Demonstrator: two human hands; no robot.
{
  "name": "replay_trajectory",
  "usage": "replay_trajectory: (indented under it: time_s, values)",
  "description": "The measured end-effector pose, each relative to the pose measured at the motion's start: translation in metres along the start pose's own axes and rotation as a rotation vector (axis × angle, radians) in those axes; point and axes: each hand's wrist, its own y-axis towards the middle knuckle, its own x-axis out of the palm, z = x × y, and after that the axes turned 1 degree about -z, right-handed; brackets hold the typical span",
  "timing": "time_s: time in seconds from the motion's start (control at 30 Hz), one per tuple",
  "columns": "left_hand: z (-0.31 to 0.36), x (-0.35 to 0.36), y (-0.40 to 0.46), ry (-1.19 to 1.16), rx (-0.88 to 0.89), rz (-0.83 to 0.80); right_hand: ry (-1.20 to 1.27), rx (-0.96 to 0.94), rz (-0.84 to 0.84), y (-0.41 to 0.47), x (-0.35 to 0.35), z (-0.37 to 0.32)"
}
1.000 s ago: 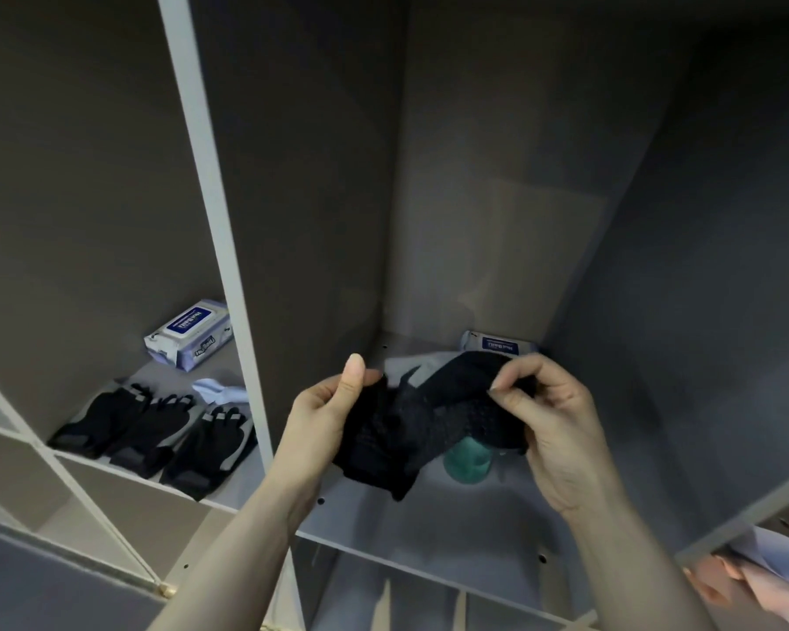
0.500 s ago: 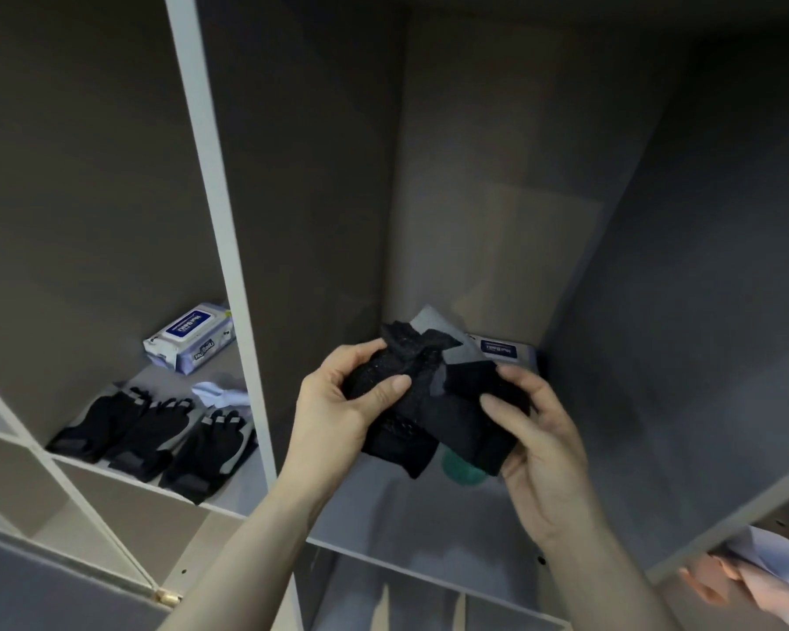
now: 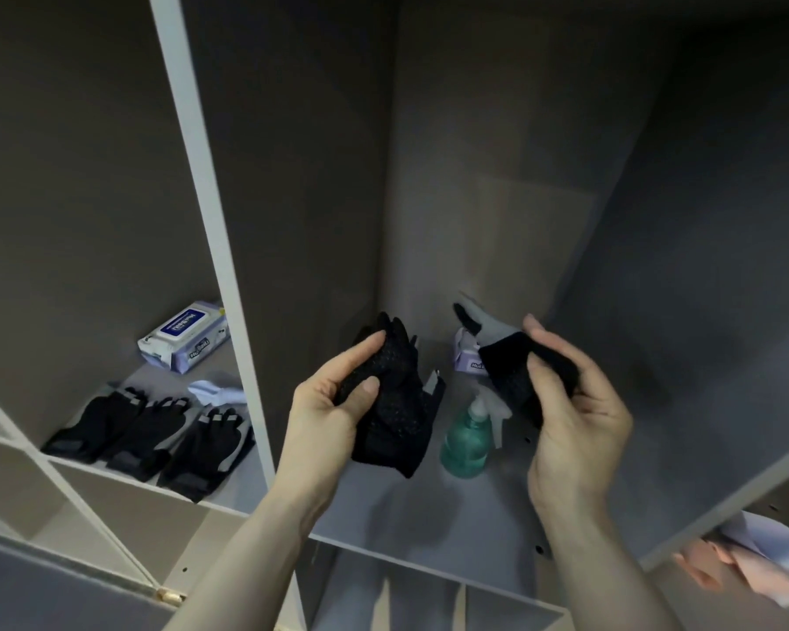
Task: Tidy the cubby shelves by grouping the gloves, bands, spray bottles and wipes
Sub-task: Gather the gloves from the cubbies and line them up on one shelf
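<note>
Head view looks down into the right cubby, where each hand holds one black glove above the shelf floor. The left hand [image 3: 338, 403] has fingers and thumb curled round the dotted glove [image 3: 395, 403]; the right hand [image 3: 570, 403] pinches the grey-cuffed glove [image 3: 515, 371] between thumb and fingers. The two gloves hang apart, not touching.

Just below them a green spray bottle [image 3: 466, 441] stands upright on the shelf, and a pack of wipes [image 3: 468, 359] sits behind it against the back wall. In the left cubby three black gloves [image 3: 149, 430] lie in a neat row, with a second wipes pack [image 3: 184, 337] behind and a pale cloth-like item [image 3: 217, 393] beside them.

I'd judge the sorting partly done: gloves are gathering on the left, these two likely belong there, and wipes sit split across both cubbies. No bands can be made out.
</note>
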Motion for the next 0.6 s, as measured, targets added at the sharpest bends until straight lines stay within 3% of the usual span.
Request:
replay_trajectory:
  time_s: [0.13,0.27,0.33,0.43,0.5,0.6]
  values:
    - [-0.002,0.006,0.003,-0.160,-0.060,0.045,-0.068,-0.065,0.010,-0.018,0.009,0.012]
    - [-0.007,0.021,-0.001,-0.235,-0.143,-0.025,-0.359,-0.234,-0.440,-0.053,0.014,0.036]
    - [-0.007,0.023,-0.004,-0.303,-0.176,-0.030,-0.469,-0.342,-0.581,-0.061,0.010,0.045]
    - [-0.005,0.021,-0.007,-0.398,-0.170,-0.040,-0.569,-0.472,-0.642,-0.059,0.009,0.047]
    - [-0.005,0.021,-0.007,-0.332,-0.133,-0.057,-0.624,-0.509,-0.673,-0.060,0.011,0.044]
    - [-0.005,0.018,-0.005,-0.265,-0.073,0.000,-0.530,-0.415,-0.663,-0.063,0.009,0.036]
